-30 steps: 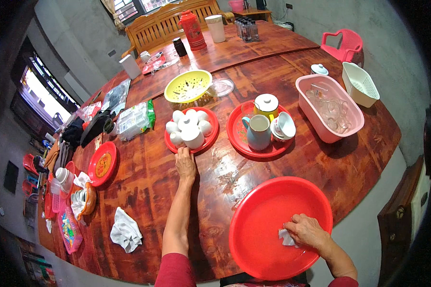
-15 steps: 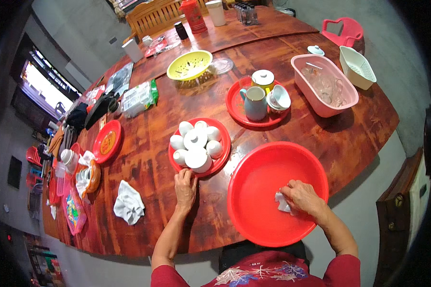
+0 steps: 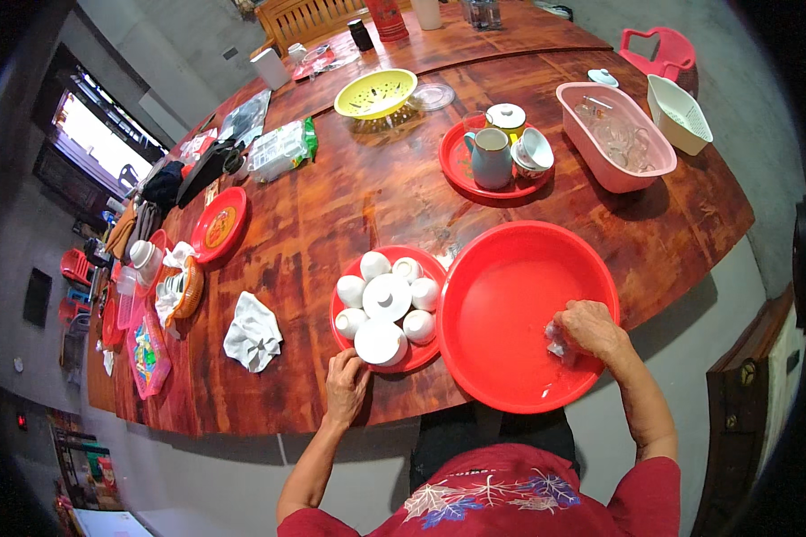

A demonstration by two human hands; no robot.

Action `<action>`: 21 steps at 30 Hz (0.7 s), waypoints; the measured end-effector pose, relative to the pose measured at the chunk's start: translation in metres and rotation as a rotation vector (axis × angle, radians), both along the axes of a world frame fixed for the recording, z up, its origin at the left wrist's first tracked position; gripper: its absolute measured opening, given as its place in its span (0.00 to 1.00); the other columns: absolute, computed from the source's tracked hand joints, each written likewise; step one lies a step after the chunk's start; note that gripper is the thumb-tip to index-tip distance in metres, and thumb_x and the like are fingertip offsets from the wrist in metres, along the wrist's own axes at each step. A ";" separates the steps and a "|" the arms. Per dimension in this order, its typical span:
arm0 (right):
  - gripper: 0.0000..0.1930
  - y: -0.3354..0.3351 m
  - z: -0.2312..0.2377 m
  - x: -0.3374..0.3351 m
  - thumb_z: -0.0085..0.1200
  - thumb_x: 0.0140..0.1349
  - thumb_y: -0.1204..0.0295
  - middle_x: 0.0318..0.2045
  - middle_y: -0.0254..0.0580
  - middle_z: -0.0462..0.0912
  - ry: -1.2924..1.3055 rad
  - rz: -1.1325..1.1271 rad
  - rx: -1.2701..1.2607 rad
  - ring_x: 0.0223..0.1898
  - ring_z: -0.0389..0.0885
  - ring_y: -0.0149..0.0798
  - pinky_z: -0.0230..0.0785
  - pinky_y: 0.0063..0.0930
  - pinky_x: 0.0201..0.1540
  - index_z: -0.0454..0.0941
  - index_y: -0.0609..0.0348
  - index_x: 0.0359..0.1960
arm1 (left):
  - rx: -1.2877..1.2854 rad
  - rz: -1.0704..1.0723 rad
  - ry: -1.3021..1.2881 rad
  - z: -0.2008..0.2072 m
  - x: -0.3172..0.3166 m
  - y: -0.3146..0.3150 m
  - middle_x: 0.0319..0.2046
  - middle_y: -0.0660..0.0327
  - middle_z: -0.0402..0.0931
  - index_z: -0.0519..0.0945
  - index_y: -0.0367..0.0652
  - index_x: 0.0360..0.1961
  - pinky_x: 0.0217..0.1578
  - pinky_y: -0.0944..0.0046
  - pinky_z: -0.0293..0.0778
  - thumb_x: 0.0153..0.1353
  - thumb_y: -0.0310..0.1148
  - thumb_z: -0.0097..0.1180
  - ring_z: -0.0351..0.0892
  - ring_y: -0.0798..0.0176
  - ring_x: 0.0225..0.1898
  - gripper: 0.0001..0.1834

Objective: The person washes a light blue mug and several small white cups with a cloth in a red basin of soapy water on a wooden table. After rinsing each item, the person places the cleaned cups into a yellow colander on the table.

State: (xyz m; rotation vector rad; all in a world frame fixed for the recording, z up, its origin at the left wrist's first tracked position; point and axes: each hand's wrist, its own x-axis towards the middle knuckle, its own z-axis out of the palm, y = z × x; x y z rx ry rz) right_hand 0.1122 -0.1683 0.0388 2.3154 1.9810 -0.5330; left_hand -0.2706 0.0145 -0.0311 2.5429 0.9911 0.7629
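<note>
Left hand (image 3: 345, 385) holds tray (image 3: 415, 358) — right hand (image 3: 591, 329), wad (image 3: 555, 340) (whitish).

Table (image 3: 331, 206): is spreading wide, its red-brown wood gleaming
Wall (image 3: 754, 134): is standing grey at right
Floor (image 3: 233, 474): is showing pale grey
Slatted bench (image 3: 309, 20): is standing beyond the table
Pink chair (image 3: 658, 68): is standing near the wall
Dark cabinet (image 3: 736, 394): is standing lower right
Bright opening (image 3: 91, 134): is glowing white at left

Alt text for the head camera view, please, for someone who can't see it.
A person's left hand touches the edge of a round red tray of white crockery; the right hand, its grip around a crumpled whitish scrap, is in a large red basin beside the tray, at the edge of a wooden table.
</note>
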 end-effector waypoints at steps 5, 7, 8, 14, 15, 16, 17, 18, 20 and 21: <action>0.08 -0.005 -0.021 0.007 0.56 0.47 0.70 0.27 0.46 0.77 -0.027 0.030 0.008 0.34 0.78 0.49 0.71 0.42 0.35 0.80 0.54 0.31 | -0.031 0.033 -0.032 0.004 -0.012 -0.018 0.40 0.57 0.73 0.76 0.38 0.32 0.43 0.57 0.70 0.46 0.20 0.59 0.71 0.51 0.42 0.10; 0.09 -0.004 -0.026 0.008 0.56 0.47 0.70 0.28 0.45 0.77 -0.005 0.016 0.019 0.35 0.78 0.49 0.71 0.41 0.36 0.79 0.54 0.32 | -0.020 0.017 -0.027 -0.006 -0.021 -0.018 0.42 0.55 0.71 0.75 0.38 0.36 0.44 0.58 0.70 0.46 0.20 0.60 0.71 0.52 0.43 0.14; 0.10 -0.005 -0.027 0.008 0.57 0.47 0.70 0.29 0.47 0.77 0.018 0.015 0.039 0.35 0.78 0.50 0.72 0.42 0.36 0.79 0.55 0.33 | -0.016 0.011 -0.024 -0.003 -0.021 -0.019 0.43 0.55 0.70 0.74 0.37 0.38 0.44 0.59 0.71 0.45 0.21 0.60 0.71 0.52 0.43 0.16; 0.21 0.005 0.008 -0.005 0.62 0.45 0.67 0.38 0.50 0.70 0.030 0.042 0.249 0.41 0.74 0.52 0.71 0.43 0.38 0.72 0.54 0.43 | -0.199 0.143 -0.342 0.021 -0.014 -0.038 0.49 0.50 0.61 0.64 0.37 0.50 0.46 0.58 0.70 0.39 0.29 0.68 0.66 0.53 0.51 0.36; 0.23 0.017 0.023 -0.014 0.63 0.44 0.67 0.39 0.50 0.69 0.025 0.094 0.335 0.42 0.73 0.51 0.70 0.42 0.40 0.72 0.54 0.43 | -0.184 0.144 -0.394 0.034 -0.005 -0.040 0.49 0.49 0.61 0.64 0.38 0.50 0.47 0.57 0.70 0.39 0.30 0.69 0.65 0.52 0.52 0.36; 0.24 0.033 0.038 -0.028 0.64 0.43 0.67 0.40 0.49 0.69 0.022 0.146 0.420 0.44 0.71 0.51 0.70 0.42 0.41 0.71 0.54 0.44 | 0.049 0.122 -0.120 0.051 0.001 -0.039 0.51 0.47 0.60 0.64 0.38 0.52 0.51 0.54 0.67 0.37 0.35 0.72 0.63 0.48 0.53 0.40; 0.25 0.049 0.045 -0.042 0.64 0.42 0.67 0.41 0.49 0.70 -0.012 0.252 0.570 0.44 0.70 0.50 0.68 0.43 0.42 0.71 0.54 0.44 | 0.037 0.132 -0.112 0.051 0.008 -0.040 0.52 0.46 0.60 0.64 0.38 0.53 0.53 0.51 0.64 0.35 0.40 0.73 0.62 0.45 0.54 0.44; 0.25 0.069 0.053 -0.058 0.64 0.42 0.67 0.42 0.48 0.70 0.007 0.325 0.580 0.45 0.70 0.49 0.67 0.43 0.41 0.70 0.54 0.44 | 0.033 0.166 -0.072 0.054 0.015 -0.042 0.51 0.47 0.60 0.64 0.39 0.54 0.53 0.50 0.64 0.35 0.40 0.73 0.62 0.46 0.54 0.44; 0.24 0.101 0.053 -0.086 0.64 0.41 0.66 0.40 0.47 0.72 0.028 0.438 0.623 0.44 0.70 0.48 0.67 0.41 0.40 0.72 0.52 0.44 | 0.045 0.219 0.016 0.054 0.029 -0.044 0.51 0.47 0.60 0.65 0.40 0.54 0.52 0.49 0.65 0.36 0.42 0.72 0.62 0.45 0.54 0.43; 0.25 0.120 0.047 -0.099 0.64 0.41 0.65 0.39 0.47 0.73 -0.016 0.467 0.631 0.44 0.71 0.48 0.66 0.41 0.40 0.73 0.50 0.44 | 0.059 0.248 0.071 0.053 0.033 -0.044 0.50 0.47 0.60 0.66 0.40 0.54 0.51 0.49 0.66 0.37 0.44 0.72 0.63 0.45 0.53 0.42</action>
